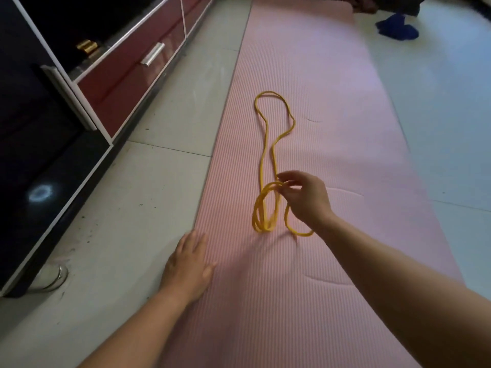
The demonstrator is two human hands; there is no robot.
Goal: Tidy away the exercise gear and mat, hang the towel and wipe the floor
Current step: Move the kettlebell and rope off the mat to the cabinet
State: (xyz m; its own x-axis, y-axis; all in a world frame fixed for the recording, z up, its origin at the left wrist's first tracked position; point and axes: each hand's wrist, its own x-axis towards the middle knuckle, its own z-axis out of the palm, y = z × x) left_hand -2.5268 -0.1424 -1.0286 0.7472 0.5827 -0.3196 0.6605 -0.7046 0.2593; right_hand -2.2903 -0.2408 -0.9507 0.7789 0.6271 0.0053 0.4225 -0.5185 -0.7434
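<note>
A long pink exercise mat (332, 107) lies flat on the tiled floor and runs away from me. On it lies a yellow rope (263, 155), with one long loop stretched out ahead and several coils gathered close to me. My right hand (305, 200) pinches the coils at their top between fingers and thumb, and they hang from it down to the mat. My left hand (190, 264) rests flat, palm down and fingers apart, on the mat's left edge.
A low cabinet (127, 65) with dark red drawers and a metal handle runs along the left, with a black glossy unit (39, 166) nearer me. A blue cloth (397, 26) lies on the floor at the far right. Pale floor tiles (148, 197) flank the mat.
</note>
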